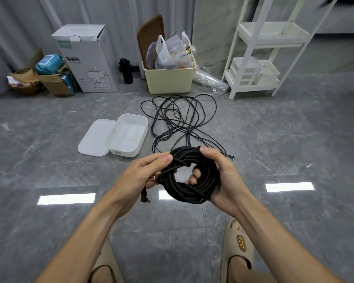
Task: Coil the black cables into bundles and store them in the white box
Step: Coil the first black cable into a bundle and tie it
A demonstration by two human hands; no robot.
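Cables come in two lots: a loose tangle [180, 119] sprawls on the floor [49, 160] right of the box, uncoiled. Box [129, 135] sits open, nothing inside, lid [95, 137] touching its left side. Nearer, a finished-looking coil [189, 176] hangs above the floor between both hands: right hand [223, 176] wraps fingers through its centre, left hand [145, 172] pinches the opposite edge, a plug [145, 196] dangling below. By my reckoning one bundle awaits boxing; the tangle remains

Left hand [140, 176]: fingers mostly hidden behind the coiled cable [189, 176].
Shelf rack [262, 50]: top cut off by upper edge.
Bin [170, 78]: contents blurred inside plastic bags.
Sandals [236, 248]: cut off by lower edge.
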